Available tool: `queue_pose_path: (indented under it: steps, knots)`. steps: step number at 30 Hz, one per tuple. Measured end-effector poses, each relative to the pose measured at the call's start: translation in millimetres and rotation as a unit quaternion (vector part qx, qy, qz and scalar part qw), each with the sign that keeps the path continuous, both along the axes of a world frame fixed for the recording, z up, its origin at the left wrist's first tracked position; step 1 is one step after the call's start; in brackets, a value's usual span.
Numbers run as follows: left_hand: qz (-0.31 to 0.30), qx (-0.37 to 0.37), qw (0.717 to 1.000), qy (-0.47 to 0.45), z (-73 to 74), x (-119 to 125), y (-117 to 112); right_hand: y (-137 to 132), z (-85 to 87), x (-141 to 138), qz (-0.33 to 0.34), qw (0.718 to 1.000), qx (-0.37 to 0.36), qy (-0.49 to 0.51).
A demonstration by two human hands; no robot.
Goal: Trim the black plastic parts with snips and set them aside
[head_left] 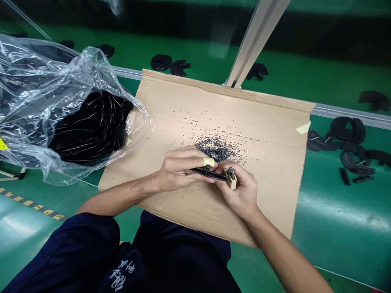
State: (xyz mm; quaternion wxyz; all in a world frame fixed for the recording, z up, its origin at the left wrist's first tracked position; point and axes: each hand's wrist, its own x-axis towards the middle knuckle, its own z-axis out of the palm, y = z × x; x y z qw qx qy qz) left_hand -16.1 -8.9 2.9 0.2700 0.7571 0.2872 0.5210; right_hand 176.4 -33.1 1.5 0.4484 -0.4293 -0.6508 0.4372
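My left hand (180, 169) grips a thin, curved black plastic part (210, 174) by its left end, over the cardboard. Pale yellow tape (209, 162) wraps one of its fingertips. My right hand (241, 189) is closed around a small beige tool with a dark metal tip (231, 175), whose exact kind I cannot make out. Its tip is at the right end of the black part. Just beyond both hands, a pile of tiny black plastic bits (216, 148) lies scattered on the cardboard sheet (269, 203).
At left, a clear plastic bag (70, 77) holds many curved black parts (94, 126). More loose black parts (354, 142) lie on the green table (345, 219) at right. A metal post (256, 44) and a clear panel stand along the back edge.
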Motion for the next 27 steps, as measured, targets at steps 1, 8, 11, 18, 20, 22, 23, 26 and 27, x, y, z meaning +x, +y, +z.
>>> queue_pose_path:
  steps: [1, 8, 11, 18, 20, 22, 23, 26, 27]
  knots:
    - [-0.005, 0.002, 1.000, 0.004, -0.7, 0.0, 0.6, 0.2, -0.3, 0.5, -0.006, 1.000, 0.005, -0.002]
    - [0.000, -0.001, 1.000, 0.003, -4.6, 0.6, 0.2, 1.0, -0.5, 1.0, -0.006, 1.000, 0.000, -0.011]
    - [0.004, 0.005, 1.000, 0.004, -4.5, 1.0, -0.8, 1.0, -0.4, 0.5, -0.009, 1.000, 0.001, -0.007]
    - [0.010, -0.008, 1.000, -0.001, -2.3, -0.4, -2.4, 0.8, -0.5, 0.6, 0.007, 1.000, -0.009, 0.002]
    - [0.010, -0.001, 1.000, 0.004, -3.1, -0.5, -2.1, 0.8, -0.4, 1.2, -0.001, 1.000, -0.008, -0.004]
    - [0.005, 0.008, 1.000, 0.013, -3.9, -0.1, -1.8, 1.1, -0.4, 1.8, -0.013, 1.000, -0.006, -0.012]
    - [0.002, 0.009, 1.000, 0.015, -4.0, 0.1, -1.8, 1.2, -0.4, 2.0, -0.016, 1.000, -0.004, -0.013]
    - [0.005, 0.003, 1.000, 0.012, -2.5, 0.5, -2.6, 1.2, 0.2, 1.2, -0.007, 1.000, -0.003, -0.008]
    - [0.009, 0.002, 1.000, 0.012, -1.6, 0.5, -3.0, 0.9, 0.5, 0.7, -0.001, 1.000, -0.006, -0.007]
